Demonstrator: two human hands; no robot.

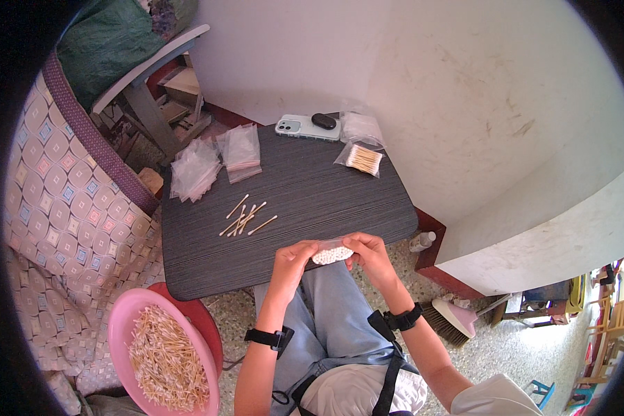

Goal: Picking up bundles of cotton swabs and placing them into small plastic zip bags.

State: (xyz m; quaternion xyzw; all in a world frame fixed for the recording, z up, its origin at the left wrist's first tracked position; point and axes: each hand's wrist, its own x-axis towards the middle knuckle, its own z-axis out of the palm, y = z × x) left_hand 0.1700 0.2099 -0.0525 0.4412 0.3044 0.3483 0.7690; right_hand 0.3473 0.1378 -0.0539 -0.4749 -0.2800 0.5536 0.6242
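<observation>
Both my hands hold one clear plastic bag (333, 255) packed with cotton swabs, just off the near edge of the dark table. White swab tips face up toward me. My left hand (295, 258) pinches the bag's left side, and my right hand (369, 254) grips its right side near the top. Several loose cotton swabs (243, 220) lie scattered on the table beyond my left hand. A filled bag of swabs (363, 160) rests at the table's far right. The fingers' undersides are hidden behind the bag.
Stacks of flat clear bags (195, 170) lie on the table's (312, 194) far left. A phone (305, 127) with a black case (324, 121) on it is at the back. A pink basin (121, 326) full of swabs stands lower left. The wall (464, 104) bounds the right.
</observation>
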